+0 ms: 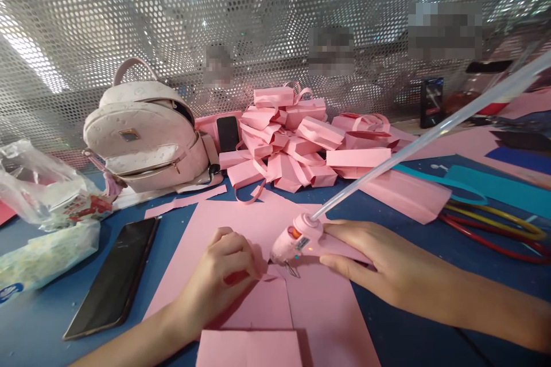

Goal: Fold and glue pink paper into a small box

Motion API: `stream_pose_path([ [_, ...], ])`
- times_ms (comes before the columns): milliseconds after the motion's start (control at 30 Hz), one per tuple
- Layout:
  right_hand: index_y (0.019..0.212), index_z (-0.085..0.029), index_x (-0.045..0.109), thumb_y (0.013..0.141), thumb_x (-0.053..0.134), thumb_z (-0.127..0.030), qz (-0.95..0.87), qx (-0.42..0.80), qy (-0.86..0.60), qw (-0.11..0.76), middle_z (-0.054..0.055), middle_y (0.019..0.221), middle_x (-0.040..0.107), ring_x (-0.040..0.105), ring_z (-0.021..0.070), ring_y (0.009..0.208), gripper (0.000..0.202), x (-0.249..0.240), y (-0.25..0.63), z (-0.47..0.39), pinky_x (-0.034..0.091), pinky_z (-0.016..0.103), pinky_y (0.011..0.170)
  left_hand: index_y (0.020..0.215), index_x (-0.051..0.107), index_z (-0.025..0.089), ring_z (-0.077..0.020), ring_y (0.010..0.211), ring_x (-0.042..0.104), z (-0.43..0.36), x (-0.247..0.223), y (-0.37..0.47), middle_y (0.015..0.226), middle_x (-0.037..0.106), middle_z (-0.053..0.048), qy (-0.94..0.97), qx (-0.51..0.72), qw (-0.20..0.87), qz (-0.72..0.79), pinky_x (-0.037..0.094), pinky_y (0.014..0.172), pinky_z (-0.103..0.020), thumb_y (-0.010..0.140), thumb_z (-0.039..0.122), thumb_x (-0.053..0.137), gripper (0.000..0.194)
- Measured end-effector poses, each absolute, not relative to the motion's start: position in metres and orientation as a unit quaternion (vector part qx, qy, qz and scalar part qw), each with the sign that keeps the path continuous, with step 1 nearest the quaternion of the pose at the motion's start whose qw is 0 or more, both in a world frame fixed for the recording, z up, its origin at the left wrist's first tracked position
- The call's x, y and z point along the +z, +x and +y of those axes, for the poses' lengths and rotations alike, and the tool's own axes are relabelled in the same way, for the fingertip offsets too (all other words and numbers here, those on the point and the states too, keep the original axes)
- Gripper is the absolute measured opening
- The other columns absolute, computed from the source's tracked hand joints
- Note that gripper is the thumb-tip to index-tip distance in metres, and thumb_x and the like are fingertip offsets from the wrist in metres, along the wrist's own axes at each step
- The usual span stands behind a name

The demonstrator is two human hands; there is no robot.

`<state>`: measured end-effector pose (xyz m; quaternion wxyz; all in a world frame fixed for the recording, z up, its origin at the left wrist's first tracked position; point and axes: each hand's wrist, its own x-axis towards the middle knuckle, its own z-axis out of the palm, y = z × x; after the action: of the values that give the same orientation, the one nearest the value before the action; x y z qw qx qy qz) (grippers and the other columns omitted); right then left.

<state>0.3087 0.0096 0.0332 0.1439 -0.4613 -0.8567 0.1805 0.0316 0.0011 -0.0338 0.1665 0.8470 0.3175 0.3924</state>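
My right hand [374,258] is wrapped round the handle of a pink glue gun [297,236], with a long clear glue stick [379,166] rising from its back end. The gun's nozzle points left, close to the fingertips of my left hand [228,266]. Those fingers are closed on the edge of a folded pink paper piece [269,304]. It lies on a large pink sheet [336,315]. Nearest to me sits a pink paper box [249,348].
Behind the sheet is a heap of pink paper bags [293,143]. A pale backpack [146,137], a dark phone [114,278] and plastic packages [51,252] stand or lie left. Red and yellow cords [495,235] lie right, before a perforated metal screen [258,6].
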Motion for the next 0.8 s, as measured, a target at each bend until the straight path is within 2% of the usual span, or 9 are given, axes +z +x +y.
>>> stream_pose_path([
  [267,0.110,-0.025,0.074,0.094,0.045,-0.040,-0.857,0.194,-0.449,0.161,0.007,0.109,0.078,0.073,0.0317,0.100,0.037,0.0367,0.3033,0.0090,0.056,0.036,0.080,0.070,0.057,0.019,-0.0112,0.073,0.055,0.0003,-0.0331,0.0323,0.078,0.068,0.004,0.848,0.390,0.159,0.323,0.039,0.076,-0.027,0.088,0.004,0.068,0.026],
  [567,0.097,-0.023,0.075,0.094,0.045,-0.043,-0.864,0.168,-0.450,0.148,0.009,0.102,0.079,0.074,0.0317,0.092,0.036,0.0360,0.3066,0.0088,0.056,0.035,0.074,0.070,0.058,0.020,-0.0115,0.073,0.055,0.0003,-0.0335,0.0324,0.077,0.068,0.004,0.846,0.391,0.158,0.325,0.040,0.076,-0.028,0.089,0.006,0.069,0.025],
  [700,0.098,-0.025,0.075,0.095,0.045,-0.041,-0.863,0.168,-0.451,0.151,0.007,0.103,0.079,0.074,0.0302,0.091,0.034,0.0393,0.3074,0.0071,0.055,0.034,0.073,0.070,0.059,0.020,-0.0121,0.073,0.055,0.0005,-0.0336,0.0322,0.076,0.068,0.004,0.847,0.393,0.155,0.322,0.040,0.076,-0.028,0.089,0.007,0.069,0.024],
  [800,0.097,-0.024,0.075,0.094,0.046,-0.044,-0.862,0.179,-0.456,0.131,0.009,0.104,0.079,0.074,0.0323,0.093,0.036,0.0421,0.3088,0.0063,0.056,0.035,0.072,0.070,0.060,0.019,-0.0127,0.073,0.055,0.0007,-0.0332,0.0320,0.076,0.067,0.003,0.848,0.395,0.149,0.319,0.041,0.075,-0.029,0.090,0.008,0.068,0.024],
])
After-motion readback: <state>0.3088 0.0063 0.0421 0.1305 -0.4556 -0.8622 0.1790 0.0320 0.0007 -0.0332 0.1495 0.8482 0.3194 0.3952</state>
